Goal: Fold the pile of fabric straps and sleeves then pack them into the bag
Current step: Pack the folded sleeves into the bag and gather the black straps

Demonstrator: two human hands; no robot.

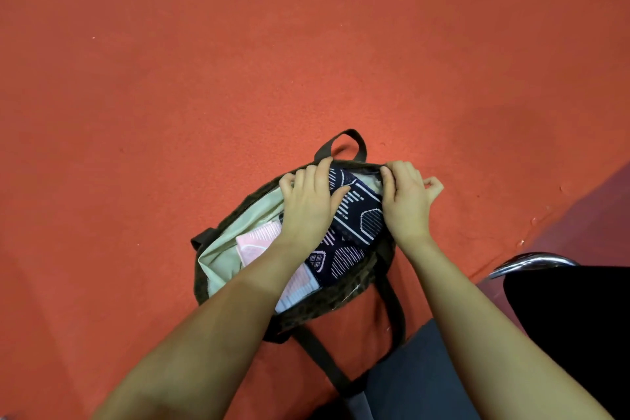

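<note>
A dark olive bag (327, 303) with a pale green lining lies open on the red floor. Inside it are a folded navy fabric piece (358, 215) with white line patterns and a folded pink-and-white piece (259, 242) beside it. My left hand (306, 201) lies flat inside the bag, fingers straight, pressing on the navy fabric. My right hand (405, 201) pinches the bag's far right rim with curled fingers, holding the mouth open. Part of the pink piece is hidden under my left forearm.
The bag's dark handles (344, 143) stick out at the far side and trail toward me. A black chair seat with a chrome frame (531, 262) stands at the right. A dark mat (419, 382) lies at the bottom. Red carpet (238, 61) surrounds the bag.
</note>
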